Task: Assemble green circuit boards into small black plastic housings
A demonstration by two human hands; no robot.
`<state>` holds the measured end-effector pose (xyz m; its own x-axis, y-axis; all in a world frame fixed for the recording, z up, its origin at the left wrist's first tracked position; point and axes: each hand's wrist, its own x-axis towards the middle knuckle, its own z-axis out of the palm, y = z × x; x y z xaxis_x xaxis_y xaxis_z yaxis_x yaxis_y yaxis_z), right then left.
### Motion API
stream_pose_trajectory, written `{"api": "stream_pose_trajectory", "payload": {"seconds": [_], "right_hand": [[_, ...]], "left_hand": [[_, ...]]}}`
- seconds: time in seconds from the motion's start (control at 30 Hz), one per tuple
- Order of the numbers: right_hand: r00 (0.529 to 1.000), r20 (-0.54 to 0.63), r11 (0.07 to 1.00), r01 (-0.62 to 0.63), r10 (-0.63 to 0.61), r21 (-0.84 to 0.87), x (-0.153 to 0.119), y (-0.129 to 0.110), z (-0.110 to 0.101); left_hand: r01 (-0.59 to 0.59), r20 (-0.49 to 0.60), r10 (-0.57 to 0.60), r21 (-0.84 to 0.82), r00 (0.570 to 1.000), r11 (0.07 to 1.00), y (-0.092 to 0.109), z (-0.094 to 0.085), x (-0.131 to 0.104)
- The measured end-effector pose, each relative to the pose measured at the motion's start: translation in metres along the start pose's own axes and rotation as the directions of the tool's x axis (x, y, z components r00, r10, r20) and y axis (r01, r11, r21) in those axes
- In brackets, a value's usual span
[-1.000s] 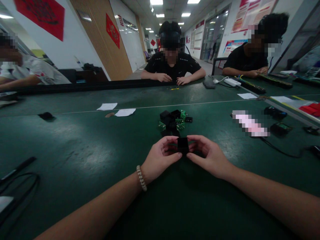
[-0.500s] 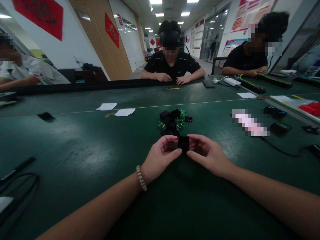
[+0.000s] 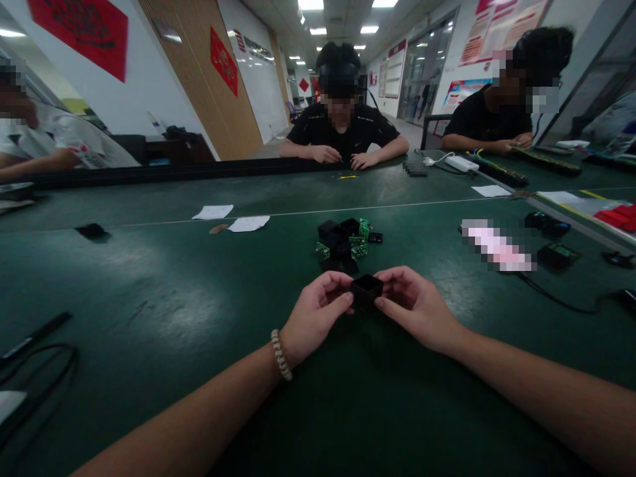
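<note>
Between my two hands is a small black square box (image 3: pixel 366 289), its open top facing up and one corner turned toward me. My left hand (image 3: pixel 325 298) pinches its left side with thumb and fingertips; a beaded bracelet circles that wrist. My right hand (image 3: pixel 410 301) grips the right side in the same way. Just beyond lies a heap of black boxes (image 3: pixel 340 237) mixed with small green circuit boards (image 3: pixel 358 246). A flat black piece (image 3: pixel 338 265) lies at the near edge of this heap, close to my left fingertips.
White papers (image 3: pixel 248 224) lie on the green table (image 3: pixel 223 397) left of the heap. A phone-like device (image 3: pixel 497 245) with a cable, and dark gadgets (image 3: pixel 557 254), are at right. A black pen-like stick (image 3: pixel 37 336) lies left. Across sits a person (image 3: pixel 342 132); others sit either side.
The box has been turned between my fingers, so a corner now points at me and its open top shows more. My left fingers have shifted slightly; the heap has not moved.
</note>
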<state>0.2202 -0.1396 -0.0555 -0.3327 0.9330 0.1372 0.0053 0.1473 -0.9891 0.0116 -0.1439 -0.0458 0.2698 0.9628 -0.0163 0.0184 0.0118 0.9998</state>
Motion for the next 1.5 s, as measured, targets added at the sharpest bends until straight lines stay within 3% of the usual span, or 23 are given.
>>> {"api": "stream_pose_trajectory", "payload": {"seconds": [0.23, 0.8, 1.07, 1.3, 1.5], "right_hand": [[1.0, 0.014, 0.999, 0.014, -0.013, -0.045, -0.001, 0.001, -0.002], [0.999, -0.043, 0.996, 0.01, -0.014, -0.091, 0.0, -0.004, 0.003], [0.998, 0.036, 0.999, 0.05, -0.05, 0.005, -0.001, -0.003, 0.0], [0.999, -0.002, 0.996, -0.047, 0.047, -0.072, -0.001, -0.006, 0.0], [0.996, 0.011, 0.996, -0.09, 0.09, -0.01, -0.001, -0.004, 0.001]], "left_hand": [[-0.021, 0.0, 0.021, -0.052, 1.0, 0.998, 0.003, 0.001, -0.001], [-0.006, 0.032, 0.005, 0.042, 0.999, 0.999, -0.004, -0.003, 0.001], [0.026, -0.003, -0.025, 0.007, 1.0, 1.0, -0.002, -0.001, 0.002], [0.053, -0.022, -0.053, 0.028, 0.998, 0.998, 0.005, 0.001, 0.0], [0.037, -0.022, -0.037, 0.023, 0.999, 0.999, 0.001, 0.0, 0.002]]}}
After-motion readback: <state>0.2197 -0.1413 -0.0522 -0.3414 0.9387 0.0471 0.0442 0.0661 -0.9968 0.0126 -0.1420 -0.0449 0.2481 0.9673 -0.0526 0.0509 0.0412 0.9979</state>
